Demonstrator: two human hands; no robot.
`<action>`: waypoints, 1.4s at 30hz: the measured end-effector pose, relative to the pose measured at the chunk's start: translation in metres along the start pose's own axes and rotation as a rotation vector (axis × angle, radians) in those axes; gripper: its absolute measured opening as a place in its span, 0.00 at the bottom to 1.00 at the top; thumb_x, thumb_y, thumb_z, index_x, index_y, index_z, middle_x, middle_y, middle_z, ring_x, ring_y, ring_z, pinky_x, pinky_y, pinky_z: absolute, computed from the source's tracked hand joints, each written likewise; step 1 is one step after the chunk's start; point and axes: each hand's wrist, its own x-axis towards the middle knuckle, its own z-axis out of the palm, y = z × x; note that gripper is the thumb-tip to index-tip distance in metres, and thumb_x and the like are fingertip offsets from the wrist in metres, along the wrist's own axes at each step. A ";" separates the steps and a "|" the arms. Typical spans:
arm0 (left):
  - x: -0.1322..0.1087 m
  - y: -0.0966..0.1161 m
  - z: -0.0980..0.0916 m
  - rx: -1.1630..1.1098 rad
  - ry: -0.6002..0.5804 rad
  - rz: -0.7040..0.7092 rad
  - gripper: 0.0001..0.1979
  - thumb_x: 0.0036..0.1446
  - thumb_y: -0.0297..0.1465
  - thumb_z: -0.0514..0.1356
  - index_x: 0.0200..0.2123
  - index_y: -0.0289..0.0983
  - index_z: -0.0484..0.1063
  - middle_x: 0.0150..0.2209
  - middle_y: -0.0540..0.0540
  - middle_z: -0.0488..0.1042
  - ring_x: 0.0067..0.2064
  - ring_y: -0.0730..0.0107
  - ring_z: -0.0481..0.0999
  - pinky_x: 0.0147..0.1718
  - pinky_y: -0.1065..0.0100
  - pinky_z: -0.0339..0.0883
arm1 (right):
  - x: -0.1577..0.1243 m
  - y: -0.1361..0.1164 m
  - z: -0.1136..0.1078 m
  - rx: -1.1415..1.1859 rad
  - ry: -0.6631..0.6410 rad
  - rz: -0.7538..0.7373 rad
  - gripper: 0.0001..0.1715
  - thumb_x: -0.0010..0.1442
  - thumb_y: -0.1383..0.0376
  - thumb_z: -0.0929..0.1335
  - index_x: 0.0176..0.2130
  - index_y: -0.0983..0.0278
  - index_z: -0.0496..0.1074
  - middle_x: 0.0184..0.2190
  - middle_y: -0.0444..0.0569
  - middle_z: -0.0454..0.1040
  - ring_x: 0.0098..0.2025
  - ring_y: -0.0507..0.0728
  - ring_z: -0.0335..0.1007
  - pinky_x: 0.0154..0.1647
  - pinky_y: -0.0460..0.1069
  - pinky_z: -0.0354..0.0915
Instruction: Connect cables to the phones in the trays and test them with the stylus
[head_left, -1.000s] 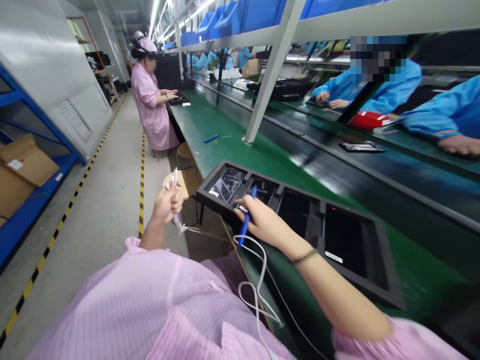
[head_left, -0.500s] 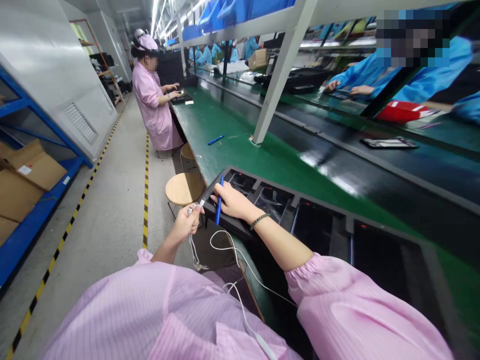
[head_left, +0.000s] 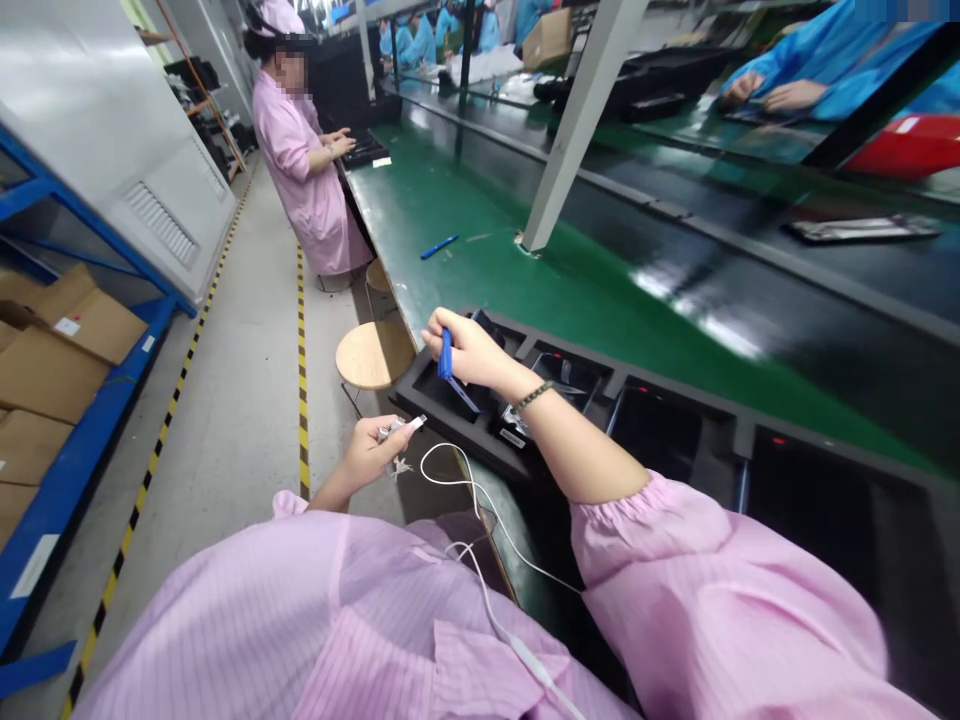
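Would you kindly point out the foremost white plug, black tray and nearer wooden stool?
Foremost white plug point(head_left: 414, 425): head view, casing.
Black tray point(head_left: 456, 426): head view, front rim.
Nearer wooden stool point(head_left: 372, 355): head view, seat.

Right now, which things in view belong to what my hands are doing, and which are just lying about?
Probably in use:
white USB cables, in your left hand
blue pen, in your right hand
black compartment tray of dark-screened devices

Apparently just lying about:
second blue pen, on the green bench
wooden stool, beside the bench
cardboard boxes, on the blue rack
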 end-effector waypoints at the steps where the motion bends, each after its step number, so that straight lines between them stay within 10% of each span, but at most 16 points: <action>1: 0.000 0.002 0.000 0.021 -0.011 0.004 0.31 0.53 0.56 0.59 0.15 0.37 0.59 0.14 0.54 0.55 0.19 0.81 0.52 0.18 0.73 0.46 | 0.000 0.000 0.002 0.014 -0.009 0.009 0.17 0.60 0.56 0.62 0.29 0.59 0.49 0.23 0.38 0.56 0.27 0.50 0.51 0.33 0.47 0.53; 8: 0.000 0.000 0.011 0.144 -0.001 -0.014 0.29 0.54 0.52 0.59 0.14 0.37 0.61 0.13 0.55 0.54 0.19 0.80 0.51 0.20 0.72 0.47 | -0.013 0.011 -0.003 0.055 0.088 0.120 0.18 0.61 0.52 0.63 0.33 0.58 0.49 0.28 0.42 0.66 0.31 0.54 0.63 0.38 0.51 0.62; 14: -0.004 -0.004 0.037 0.149 0.033 -0.036 0.26 0.56 0.48 0.57 0.15 0.37 0.62 0.14 0.54 0.55 0.19 0.79 0.53 0.20 0.71 0.47 | -0.025 0.049 -0.038 -0.477 0.067 0.285 0.26 0.54 0.49 0.71 0.37 0.60 0.56 0.38 0.54 0.72 0.46 0.66 0.68 0.61 0.65 0.54; 42: 0.000 -0.016 0.062 0.292 0.178 0.252 0.26 0.63 0.43 0.55 0.15 0.36 0.64 0.14 0.54 0.58 0.18 0.80 0.56 0.19 0.73 0.48 | -0.025 0.051 -0.031 -0.620 0.074 0.361 0.27 0.59 0.45 0.65 0.43 0.64 0.60 0.35 0.55 0.70 0.41 0.67 0.68 0.52 0.65 0.53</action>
